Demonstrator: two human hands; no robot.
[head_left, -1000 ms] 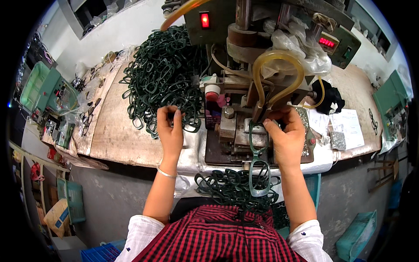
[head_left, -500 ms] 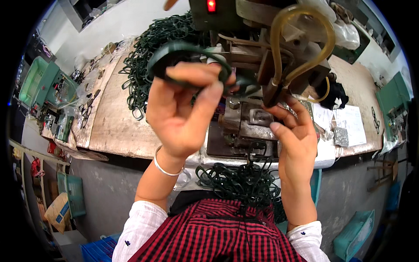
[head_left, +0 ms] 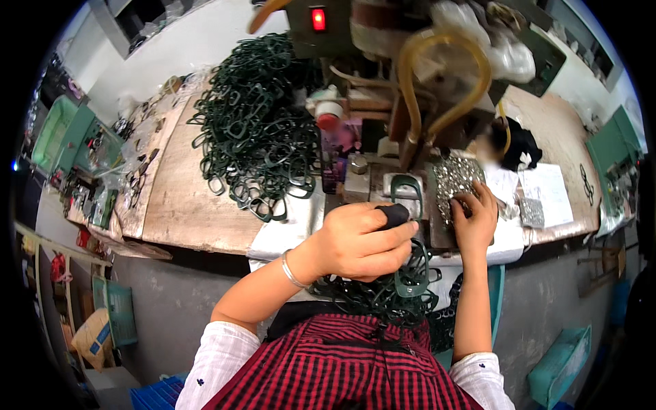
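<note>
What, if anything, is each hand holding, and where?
Left hand: dark green plastic eyeglass frame, apparently near its bridge. Right hand: at small silvery metal pieces; any grip can't be told.

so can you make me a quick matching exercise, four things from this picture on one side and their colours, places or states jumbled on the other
Things
1. right hand
2. switch
3. hose
4. big frame pile

Colours, places or states
A. amber, bent in a loop
B. dark green, heaped on the table
C. over the metal bits
D. glowing red

Pairs: 1-C, 2-D, 3-A, 4-B
</note>
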